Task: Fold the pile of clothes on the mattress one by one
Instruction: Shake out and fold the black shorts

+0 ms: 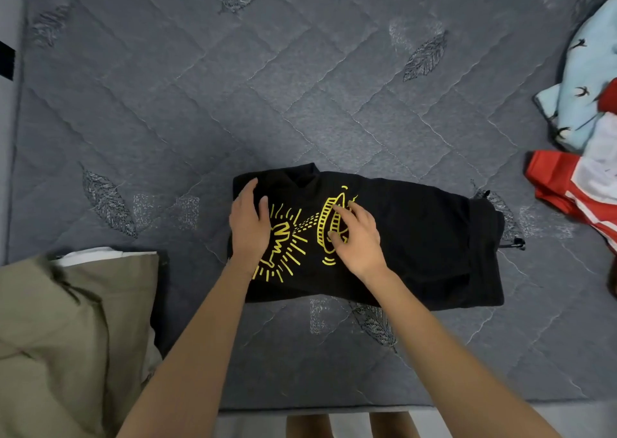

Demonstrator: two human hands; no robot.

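Note:
A black garment [417, 237] with a yellow line drawing lies folded into a long rectangle in the middle of the grey quilted mattress [300, 87]. A drawstring with a toggle pokes out at its right end. My left hand [248, 225] rests flat on the garment's left end, fingers straight. My right hand [355, 235] sits on the yellow print near the middle, its fingers bent with the tips touching the cloth. A pile of unfolded clothes [581, 144], light blue, white and red, lies at the right edge.
A folded olive-khaki garment [66, 337] with a white piece beneath it lies at the lower left. The mattress's near edge runs along the bottom, with bare legs [350, 424] below it. Open mattress stretches behind the black garment.

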